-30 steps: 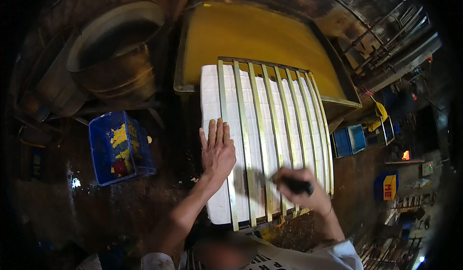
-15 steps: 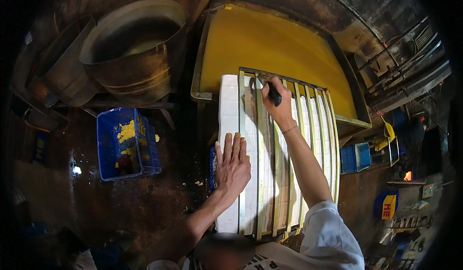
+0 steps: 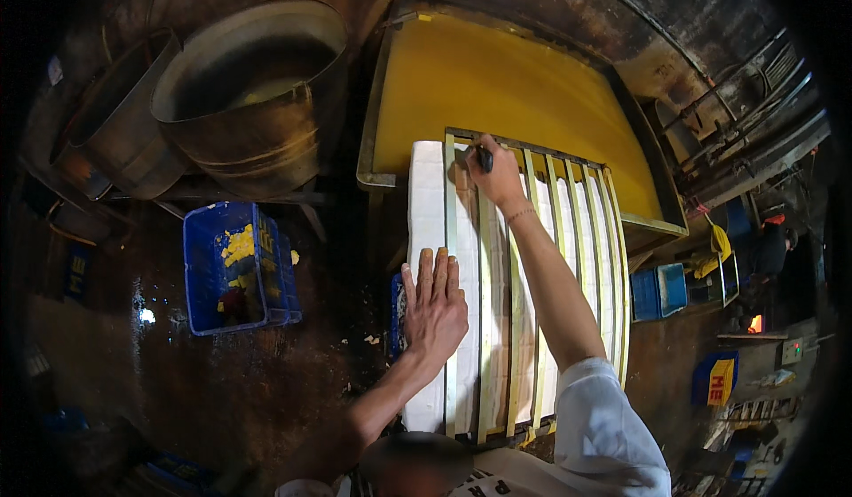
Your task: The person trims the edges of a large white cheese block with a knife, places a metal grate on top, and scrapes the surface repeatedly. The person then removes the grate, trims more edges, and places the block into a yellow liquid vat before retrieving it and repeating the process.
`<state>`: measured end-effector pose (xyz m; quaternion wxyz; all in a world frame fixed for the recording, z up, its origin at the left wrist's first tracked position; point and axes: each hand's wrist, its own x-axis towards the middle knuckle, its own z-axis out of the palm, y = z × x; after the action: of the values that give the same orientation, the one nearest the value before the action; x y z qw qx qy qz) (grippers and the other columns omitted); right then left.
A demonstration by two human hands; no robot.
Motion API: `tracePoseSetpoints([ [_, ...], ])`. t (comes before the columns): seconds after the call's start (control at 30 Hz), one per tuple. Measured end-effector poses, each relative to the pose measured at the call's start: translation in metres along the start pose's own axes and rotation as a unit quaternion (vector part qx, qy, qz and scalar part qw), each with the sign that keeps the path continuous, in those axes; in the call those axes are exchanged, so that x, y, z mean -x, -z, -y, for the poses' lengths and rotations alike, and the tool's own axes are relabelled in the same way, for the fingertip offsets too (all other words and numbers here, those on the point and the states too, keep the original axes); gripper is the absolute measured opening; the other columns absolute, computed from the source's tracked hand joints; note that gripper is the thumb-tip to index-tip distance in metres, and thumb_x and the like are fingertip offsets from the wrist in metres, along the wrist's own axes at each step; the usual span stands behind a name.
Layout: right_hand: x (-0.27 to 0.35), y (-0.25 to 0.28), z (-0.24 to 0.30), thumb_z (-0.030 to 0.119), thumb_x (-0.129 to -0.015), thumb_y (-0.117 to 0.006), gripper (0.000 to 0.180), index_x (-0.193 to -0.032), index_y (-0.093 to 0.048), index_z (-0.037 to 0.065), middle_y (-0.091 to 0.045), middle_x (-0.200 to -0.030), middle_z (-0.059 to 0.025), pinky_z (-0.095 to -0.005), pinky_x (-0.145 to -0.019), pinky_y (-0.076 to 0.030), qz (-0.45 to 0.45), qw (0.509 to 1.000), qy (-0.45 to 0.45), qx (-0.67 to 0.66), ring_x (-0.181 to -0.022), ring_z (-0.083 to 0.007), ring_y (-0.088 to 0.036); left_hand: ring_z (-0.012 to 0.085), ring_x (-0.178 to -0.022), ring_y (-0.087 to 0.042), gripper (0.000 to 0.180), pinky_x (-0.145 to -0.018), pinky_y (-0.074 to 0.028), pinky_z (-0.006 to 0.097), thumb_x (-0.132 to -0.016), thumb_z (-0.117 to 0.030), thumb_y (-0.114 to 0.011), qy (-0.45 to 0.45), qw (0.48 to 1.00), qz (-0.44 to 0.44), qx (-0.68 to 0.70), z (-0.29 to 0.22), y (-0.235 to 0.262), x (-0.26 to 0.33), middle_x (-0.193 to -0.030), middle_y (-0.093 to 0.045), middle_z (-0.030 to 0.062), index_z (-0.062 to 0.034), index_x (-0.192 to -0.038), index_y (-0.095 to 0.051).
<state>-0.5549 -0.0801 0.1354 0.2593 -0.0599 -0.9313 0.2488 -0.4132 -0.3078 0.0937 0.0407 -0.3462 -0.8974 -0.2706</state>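
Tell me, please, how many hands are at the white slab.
2: the left hand lies flat on the slab, at its left side; the right hand holds a dark tool near the slab's far end.

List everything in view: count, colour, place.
Scored slab: 1, white, centre
Slatted frame: 1, pale yellow slats, over the slab
Tool: 1, black handle, in the right hand; working end hidden
Rectangular vat: 1, dark rim, yellow liquid, beyond the slab
Round vats: at least 2, brownish, upper left
Crate: 1, blue, left, yellow pieces inside
Bin: 1, light blue, right
Cloth-like item: 1, yellow, above that bin
Co-worker: 1, dark clothing, far right
Dim edge items: uncountable
Left hand: 1, bare, flat at the slab's left side
Right hand: 1, bare, near the frame's far end
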Motion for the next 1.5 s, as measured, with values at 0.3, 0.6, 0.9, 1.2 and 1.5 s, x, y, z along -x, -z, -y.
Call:
tracePoseSetpoints([
  [0.3,0.131,0.097,0.084,0.015,-0.078,-0.066,0.016,-0.08,-0.057,0.001,-0.059,-0.066,-0.0203,-0.0438,-0.059,-0.049,0.137,0.985,-0.065,-0.078,-0.063,-0.0413,-0.059,0.0402,-0.147,-0.023,0.052,-0.117,-0.01,0.063,-0.091,-0.015,-0.052,-0.013,1.0,0.007,-0.013,0.007,0.003,-0.003,-0.151,-0.04,0.0218,0.0081,-0.137,-0.049],
  [0.6,0.253,0.187,0.17,0.019,-0.08,-0.07,0.021,-0.087,-0.063,0.0,-0.064,-0.07,-0.0148,-0.0362,-0.057,-0.05,0.351,0.885,-0.182,-0.248,-0.057,-0.0244,-0.063,0.0388,-0.145,-0.026,0.047,-0.117,-0.012,0.063,-0.096,-0.018,-0.05,-0.039,0.999,-0.033,0.005,0.008,-0.007,-0.005,-0.148,-0.043,0.0232,0.0079,-0.135,-0.05],
  [0.9,-0.053,0.008,0.044,0.018,-0.08,-0.064,0.025,-0.098,-0.066,0.001,-0.066,-0.082,-0.0265,-0.0472,-0.078,-0.053,0.026,0.998,0.047,0.032,-0.083,-0.0437,-0.065,0.0386,-0.148,-0.022,0.053,-0.118,-0.01,0.062,-0.09,-0.015,-0.052,-0.014,1.0,-0.012,0.011,-0.006,-0.002,0.003,-0.152,-0.04,0.0193,0.0067,-0.138,-0.048],
  [1.2,0.131,0.065,0.139,0.012,-0.075,-0.066,0.014,-0.078,-0.06,-0.001,-0.063,-0.068,-0.025,-0.0464,-0.061,-0.052,0.143,0.988,0.016,-0.058,-0.067,-0.0439,-0.064,0.0471,-0.148,-0.009,0.075,-0.117,-0.009,0.064,-0.087,-0.025,-0.062,0.058,0.998,-0.008,0.035,-0.006,0.022,0.049,-0.158,-0.016,0.0284,0.0079,-0.147,-0.031],
  [1.5,0.354,0.149,0.24,0.0,-0.077,-0.064,0.01,-0.086,-0.061,-0.002,-0.061,-0.067,-0.0143,-0.033,-0.054,-0.047,0.231,0.952,-0.145,-0.142,-0.057,-0.0226,-0.063,0.0493,-0.148,0.001,0.119,-0.118,-0.007,0.06,-0.076,-0.04,-0.081,0.129,0.963,0.125,0.199,-0.012,0.066,0.232,-0.158,0.003,0.0346,0.0084,-0.152,-0.003],
])
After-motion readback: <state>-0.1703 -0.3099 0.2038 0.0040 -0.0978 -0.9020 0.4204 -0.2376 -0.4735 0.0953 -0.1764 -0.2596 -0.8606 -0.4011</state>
